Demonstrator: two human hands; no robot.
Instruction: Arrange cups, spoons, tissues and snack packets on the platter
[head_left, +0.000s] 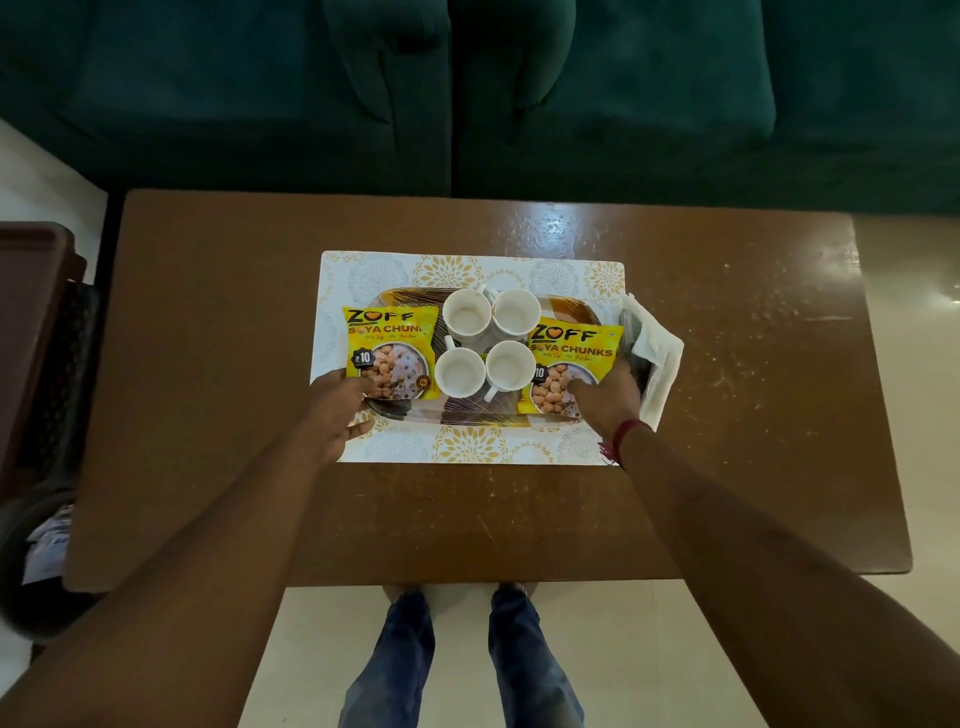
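While the left hand (337, 410) grasps the left packet (389, 343) by its 7 o'clock corner, at 9 o'clock on the platter (483, 415), four cups (466, 313) crowd the centre. The right packet (571, 353) lies at 3 o'clock under the right hand (610, 397); grip indeterminate. Risk: a nudged packet could tip a cup. Count: two packets, four cups, one tissue bundle (660, 364); spoons (635, 332) uncountable.

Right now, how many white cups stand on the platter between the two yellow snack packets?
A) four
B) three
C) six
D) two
A: four white cups stand two by two on the platter, between the left packet and the right packet.
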